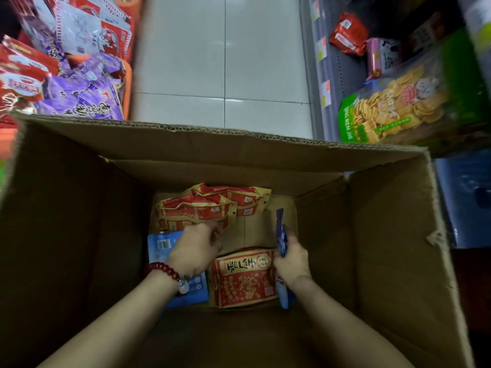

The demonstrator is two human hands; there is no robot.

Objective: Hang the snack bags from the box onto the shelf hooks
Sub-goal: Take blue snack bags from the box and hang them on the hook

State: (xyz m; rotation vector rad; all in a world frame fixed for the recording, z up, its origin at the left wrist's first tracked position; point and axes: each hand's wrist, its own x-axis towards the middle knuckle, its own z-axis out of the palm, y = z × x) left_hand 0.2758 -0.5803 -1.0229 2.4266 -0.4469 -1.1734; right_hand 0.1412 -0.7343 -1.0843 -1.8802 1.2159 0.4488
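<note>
Both my arms reach down into a deep open cardboard box (393,235). My left hand (196,248), a red bead bracelet on its wrist, pinches the lower edge of a red-and-gold snack bag (194,211) at the far side of the box floor. Another red-and-gold bag (244,200) lies behind it. My right hand (292,261) is closed on a blue snack bag (281,235) held upright on edge. A red-and-gold bag (243,277) lies flat between my hands. A light-blue bag (162,245) lies under my left wrist.
Piles of purple and red snack bags (79,88) fill orange bins at the upper left. A grey shelf (332,75) on the right holds red, pink and green cracker bags (393,112). White floor tiles (220,62) run between them beyond the box.
</note>
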